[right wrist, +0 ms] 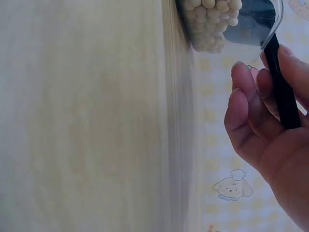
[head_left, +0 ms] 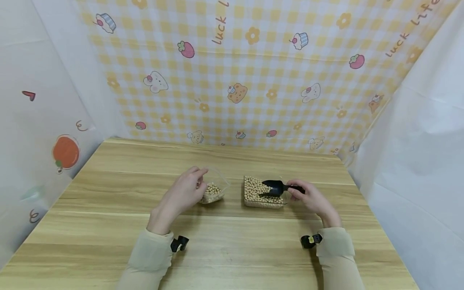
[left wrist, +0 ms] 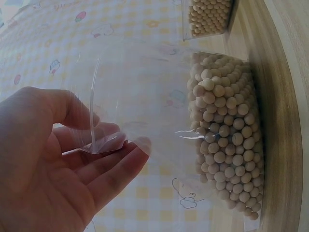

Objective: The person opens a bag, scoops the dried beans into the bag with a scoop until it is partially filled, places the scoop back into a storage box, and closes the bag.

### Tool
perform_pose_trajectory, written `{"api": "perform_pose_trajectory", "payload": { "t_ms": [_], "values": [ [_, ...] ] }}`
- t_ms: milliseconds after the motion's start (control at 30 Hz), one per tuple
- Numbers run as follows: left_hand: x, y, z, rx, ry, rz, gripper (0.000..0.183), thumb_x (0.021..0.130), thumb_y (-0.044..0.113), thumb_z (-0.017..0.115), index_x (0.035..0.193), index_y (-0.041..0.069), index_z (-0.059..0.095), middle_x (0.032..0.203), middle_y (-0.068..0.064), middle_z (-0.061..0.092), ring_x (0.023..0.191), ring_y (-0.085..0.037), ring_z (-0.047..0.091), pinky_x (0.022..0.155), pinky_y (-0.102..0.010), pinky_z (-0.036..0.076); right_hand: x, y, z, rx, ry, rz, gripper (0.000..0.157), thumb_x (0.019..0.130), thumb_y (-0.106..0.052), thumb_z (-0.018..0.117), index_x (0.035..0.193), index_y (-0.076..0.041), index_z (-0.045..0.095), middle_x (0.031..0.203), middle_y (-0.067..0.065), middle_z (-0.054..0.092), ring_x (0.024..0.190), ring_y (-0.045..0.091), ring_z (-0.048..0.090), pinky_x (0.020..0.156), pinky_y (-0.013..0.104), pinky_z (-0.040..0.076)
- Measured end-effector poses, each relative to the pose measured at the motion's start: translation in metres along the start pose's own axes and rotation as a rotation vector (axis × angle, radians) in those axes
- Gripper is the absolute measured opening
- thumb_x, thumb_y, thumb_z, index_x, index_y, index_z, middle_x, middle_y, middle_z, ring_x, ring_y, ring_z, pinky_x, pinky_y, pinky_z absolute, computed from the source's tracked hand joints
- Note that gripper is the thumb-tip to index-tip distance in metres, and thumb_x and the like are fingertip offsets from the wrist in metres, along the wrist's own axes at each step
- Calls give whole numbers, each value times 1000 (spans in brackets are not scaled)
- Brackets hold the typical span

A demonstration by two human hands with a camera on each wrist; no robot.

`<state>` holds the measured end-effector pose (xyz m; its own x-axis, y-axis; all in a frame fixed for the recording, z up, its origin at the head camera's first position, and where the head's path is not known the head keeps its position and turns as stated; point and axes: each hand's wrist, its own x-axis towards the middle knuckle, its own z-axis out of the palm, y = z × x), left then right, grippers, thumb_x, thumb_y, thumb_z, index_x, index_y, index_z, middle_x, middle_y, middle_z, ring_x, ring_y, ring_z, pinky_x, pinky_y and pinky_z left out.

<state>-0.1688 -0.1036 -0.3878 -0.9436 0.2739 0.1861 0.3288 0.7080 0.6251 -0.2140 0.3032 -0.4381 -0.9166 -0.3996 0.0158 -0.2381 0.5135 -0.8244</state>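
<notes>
My left hand [head_left: 185,189] pinches the rim of a clear plastic bag [left wrist: 140,96] between thumb and fingers. Round beige beans [left wrist: 227,140] fill the lower part of this bag, which stands on the table. To its right is a clear rectangular box [head_left: 266,204], full of the same kind of beans [head_left: 253,188]. A black scoop [head_left: 274,188] lies with its blade in those beans, tilted toward the left. Its handle [right wrist: 285,92] sticks out over the box's right side, where the thumb and fingers of my right hand [head_left: 308,197] grip it.
The wood-grain table [head_left: 232,249] runs back to a yellow checked cloth [head_left: 217,100] with cartoon prints. White sheets hang along the left [head_left: 32,100] and right [head_left: 420,141] sides. Each sleeve has a small black wrist camera at its cuff.
</notes>
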Motion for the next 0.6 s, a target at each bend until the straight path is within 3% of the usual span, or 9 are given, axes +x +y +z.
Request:
{"api": "perform_pose_trajectory", "payload": {
  "t_ms": [300,600],
  "values": [
    [0,-1,0,-18,-7,-11,47,93,11,53,137,-4,52,103,-7,59,75,-15,52,59,-28,48,5,-6,4,-71,-11,-27,29,99,-16,56,124,-1,61,95,17,65,79,28,62,71,43,53],
    [0,-2,-1,-30,-13,-10,47,93,11,53,138,-4,51,98,-4,57,71,-14,50,55,-27,47,12,-7,9,-73,-42,-61,27,100,-14,55,122,-1,62,87,17,63,75,21,58,67,40,51]
  ]
}}
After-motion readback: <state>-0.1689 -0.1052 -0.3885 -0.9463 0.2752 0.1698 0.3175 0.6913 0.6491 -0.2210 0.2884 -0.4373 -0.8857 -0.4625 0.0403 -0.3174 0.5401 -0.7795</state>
